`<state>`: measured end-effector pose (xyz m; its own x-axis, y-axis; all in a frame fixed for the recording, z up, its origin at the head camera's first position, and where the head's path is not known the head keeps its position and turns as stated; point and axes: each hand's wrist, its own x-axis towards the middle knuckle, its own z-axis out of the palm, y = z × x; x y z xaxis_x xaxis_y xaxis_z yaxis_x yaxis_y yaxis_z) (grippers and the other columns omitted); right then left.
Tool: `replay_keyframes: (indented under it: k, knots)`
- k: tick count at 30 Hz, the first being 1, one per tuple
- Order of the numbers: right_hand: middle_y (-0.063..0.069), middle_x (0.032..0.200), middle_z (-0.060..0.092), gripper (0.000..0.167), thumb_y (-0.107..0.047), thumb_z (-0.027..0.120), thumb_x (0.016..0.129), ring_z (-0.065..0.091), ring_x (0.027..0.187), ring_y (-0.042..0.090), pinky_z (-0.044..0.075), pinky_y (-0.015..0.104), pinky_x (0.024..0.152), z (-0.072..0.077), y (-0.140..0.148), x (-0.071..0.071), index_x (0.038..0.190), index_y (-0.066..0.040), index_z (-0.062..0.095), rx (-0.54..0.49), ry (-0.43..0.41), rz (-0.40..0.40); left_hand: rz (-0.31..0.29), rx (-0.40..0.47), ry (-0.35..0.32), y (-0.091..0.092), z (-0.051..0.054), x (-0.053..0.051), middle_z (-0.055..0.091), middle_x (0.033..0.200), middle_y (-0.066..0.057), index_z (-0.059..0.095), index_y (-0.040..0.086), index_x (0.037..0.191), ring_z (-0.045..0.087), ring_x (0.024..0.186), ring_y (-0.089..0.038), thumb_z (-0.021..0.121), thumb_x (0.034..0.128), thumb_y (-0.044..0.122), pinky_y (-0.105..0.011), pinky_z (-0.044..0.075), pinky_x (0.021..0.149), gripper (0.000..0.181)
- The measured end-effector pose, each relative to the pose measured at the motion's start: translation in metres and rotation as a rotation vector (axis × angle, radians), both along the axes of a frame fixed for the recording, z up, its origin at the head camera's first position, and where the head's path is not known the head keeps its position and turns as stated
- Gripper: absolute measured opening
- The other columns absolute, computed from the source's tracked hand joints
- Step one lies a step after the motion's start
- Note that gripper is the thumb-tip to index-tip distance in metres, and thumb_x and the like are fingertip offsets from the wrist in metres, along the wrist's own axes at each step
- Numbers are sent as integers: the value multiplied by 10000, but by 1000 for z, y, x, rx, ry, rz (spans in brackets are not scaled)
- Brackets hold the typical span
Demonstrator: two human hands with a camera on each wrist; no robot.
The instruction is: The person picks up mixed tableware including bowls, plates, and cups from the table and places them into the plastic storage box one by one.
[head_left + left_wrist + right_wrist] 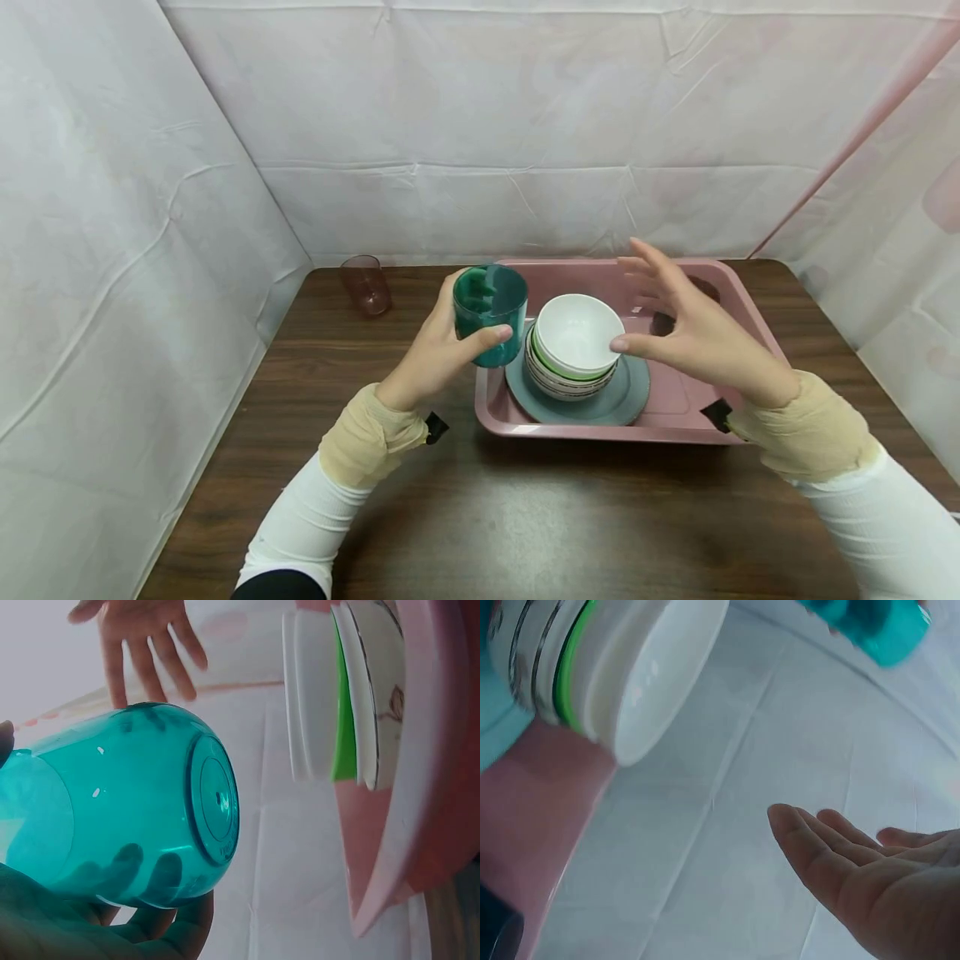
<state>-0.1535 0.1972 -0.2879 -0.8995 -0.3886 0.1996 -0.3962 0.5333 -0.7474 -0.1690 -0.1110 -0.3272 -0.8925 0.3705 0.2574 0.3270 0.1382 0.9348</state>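
My left hand (pixel 429 354) grips a see-through teal cup (pixel 487 329), its fingers around the side and thumb at the front. The cup is held up over the left edge of a pink tray (pixel 607 432). In the left wrist view its round base (pixel 217 799) faces the stack of bowls. Fingers spread, my right hand (pixel 701 333) hovers over the tray just right of the bowls and holds nothing. A white bowl (pixel 579 333) tops the stack, above a green-edged bowl (pixel 558 367) and patterned bowls (pixel 562 387). The stack stands on a blue-grey plate (pixel 633 392).
A see-through pink cup (pixel 366 287) stands at the table's back left. Behind my right hand, dark things (pixel 662 323) in the tray are partly hidden. The brown wooden table (pixel 525 517) extends in front of the tray. White sheeting (pixel 480 125) hangs behind and at both sides.
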Motion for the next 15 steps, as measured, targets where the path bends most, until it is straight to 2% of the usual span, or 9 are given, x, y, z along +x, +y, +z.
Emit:
replay_keyframes:
  k: [3, 4, 10, 15]
  knots:
    - [-2, 1557, 336, 1100, -203, 838, 774, 438, 1362, 299, 401, 498, 1064, -2, -16, -1, 1545, -413, 82, 18, -1, 23, -24, -13, 26, 4, 0, 3, 509, 1323, -52, 288, 220, 1442, 512, 1225, -208, 717, 885, 302, -462, 476, 1011, 707]
    - [0, 1557, 336, 1108, -212, 845, 765, 427, 1372, 290, 394, 517, 1071, -3, -21, -1, 1547, -406, 84, 14, 4, 41, -35, -14, 31, 6, 1, 4, 508, 1328, -50, 283, 218, 1446, 507, 1234, -203, 716, 886, 302, -467, 463, 1026, 713]
    - [33, 1533, 368, 1145, -264, 877, 720, 411, 1398, 275, 387, 523, 1099, -13, -48, -2, 1557, -355, 101, -8, 40, 159, -114, -31, 54, 15, 0, 10, 467, 1371, -51, 240, 205, 1474, 470, 1284, -206, 695, 904, 320, -487, 402, 1084, 738]
    - [8, 1523, 371, 1141, -362, 883, 688, 440, 1362, 227, 411, 510, 1077, -18, -62, -1, 1547, -357, 132, 7, 50, 190, -161, -33, 52, 20, -2, 13, 457, 1386, -55, 251, 224, 1468, 483, 1278, -240, 695, 902, 328, -465, 417, 1072, 727]
